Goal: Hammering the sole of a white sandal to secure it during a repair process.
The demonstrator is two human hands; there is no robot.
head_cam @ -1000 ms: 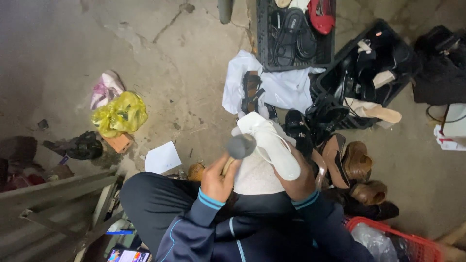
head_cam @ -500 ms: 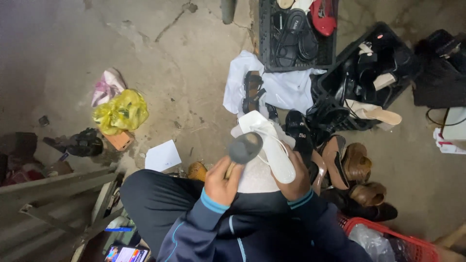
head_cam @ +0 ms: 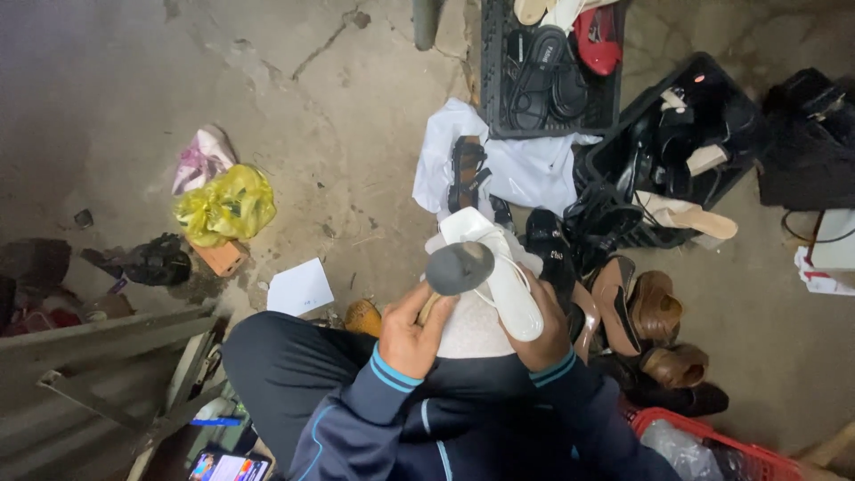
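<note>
my right hand mostly hidden behind the white sandal, hammer handle buried in my left hand, red basket and phone cut by bottom edge, shoes in black crate too tangled to tell

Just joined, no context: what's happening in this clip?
A seated person in a dark blue tracksuit works on a white flat sandal over their lap. The left hand grips a hammer with a round grey head, the head close against the sandal; the right hand steadies the sandal from below. Brown leather shoes lie to the right on the concrete floor, with black plastic crates of sandals beyond.
</note>
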